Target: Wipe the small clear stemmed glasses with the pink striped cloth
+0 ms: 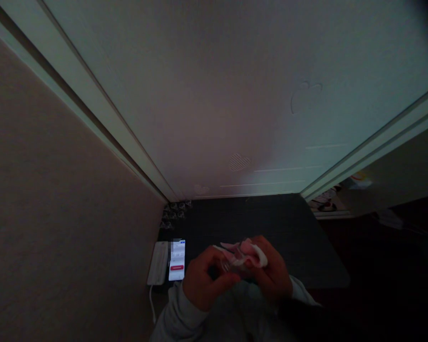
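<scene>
Between my two hands is a small crumpled pink and white cloth-like item (pixel 239 252), held above the near part of the dark tabletop. My left hand (pixel 209 279) pinches its left side, with the thumb below and the fingers curled behind. Wrapped round its right side is my right hand (pixel 271 270), the thumb near the item's lower edge. The room is dim and the exact shape of the item is hard to make out.
Left of my hands lie a lit phone (pixel 177 260) and a white power strip (pixel 158 262) with a cable. Several small clear objects (pixel 174 210) stand at the dark table's (pixel 271 218) back left corner. A white panel (pixel 214 118) rises behind; a wall is at left.
</scene>
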### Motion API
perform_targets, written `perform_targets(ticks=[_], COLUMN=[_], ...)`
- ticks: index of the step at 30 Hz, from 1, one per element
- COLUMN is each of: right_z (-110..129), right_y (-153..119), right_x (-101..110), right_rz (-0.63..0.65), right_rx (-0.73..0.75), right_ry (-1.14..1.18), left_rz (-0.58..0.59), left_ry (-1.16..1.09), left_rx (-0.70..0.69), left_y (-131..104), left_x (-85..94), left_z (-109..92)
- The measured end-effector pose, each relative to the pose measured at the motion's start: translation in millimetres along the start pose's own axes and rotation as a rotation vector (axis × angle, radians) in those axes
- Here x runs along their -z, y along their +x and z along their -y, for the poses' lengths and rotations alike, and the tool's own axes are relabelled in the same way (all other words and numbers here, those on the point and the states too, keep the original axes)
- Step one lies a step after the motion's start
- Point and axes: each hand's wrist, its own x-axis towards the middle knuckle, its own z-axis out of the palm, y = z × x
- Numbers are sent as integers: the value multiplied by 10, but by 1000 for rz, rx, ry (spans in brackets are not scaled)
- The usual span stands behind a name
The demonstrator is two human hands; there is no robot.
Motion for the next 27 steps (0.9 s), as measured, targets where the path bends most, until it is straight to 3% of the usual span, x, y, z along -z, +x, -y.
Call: perform_targets(ticks=[6, 10, 15, 21, 27], right_z=[1, -3, -12, -42, -9], right_y=[-29, -55, -87, -122, -100], right_x=[-30, -52, -80, -86, -44], right_rz=[-43, -109, -170, -163, -64], right_rx=[-39, -75, -220, -391, -466], right_ry=[77, 100, 230, 406, 637], left_rz=[-212, -262, -317, -479, -458], left_ry=[-26, -74, -86, -209, -447], left_rx=[10, 6, -28, -66, -35], left_y=[-11, -6, -4, 36, 168], left_x=[-63, -90, -45, 43, 113], left_z=[0, 21, 136, 336, 386])
